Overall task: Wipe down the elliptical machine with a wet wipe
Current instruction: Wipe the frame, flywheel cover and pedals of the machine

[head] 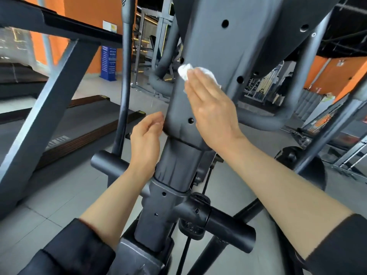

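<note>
Where the grey centre column (pixel 210 62) of the elliptical machine (pixel 174 171) rises toward the camera, the right hand (pixel 212 108) lies flat against its face, fingers straight and close together, pressing a crumpled white wet wipe (pixel 183 71) onto the plastic cover. The wipe shows above and beside the fingertips, bunched at the column's left edge, just under a round screw hole; part of it is hidden beneath the fingers. The left hand (pixel 146 139) is lower, beside the column's left edge at the level where the upper cover meets a darker sleeve. Its fingers are loosely curled and hold nothing; whether the fingertips touch the cover cannot be told. Both forearms are bare, with dark sleeves (pixel 79 251) pushed up near the elbows. A black horizontal crossbar (pixel 230 229) runs through the column's lower section, beneath the forearms. To the left stands a treadmill (pixel 49 92) with grey uprights and a dark belt. The floor (pixel 59 195) is pale grey tile. Orange walls (pixel 85 26), a blue sign (pixel 108 62) and further gym frames are visible behind.
</note>
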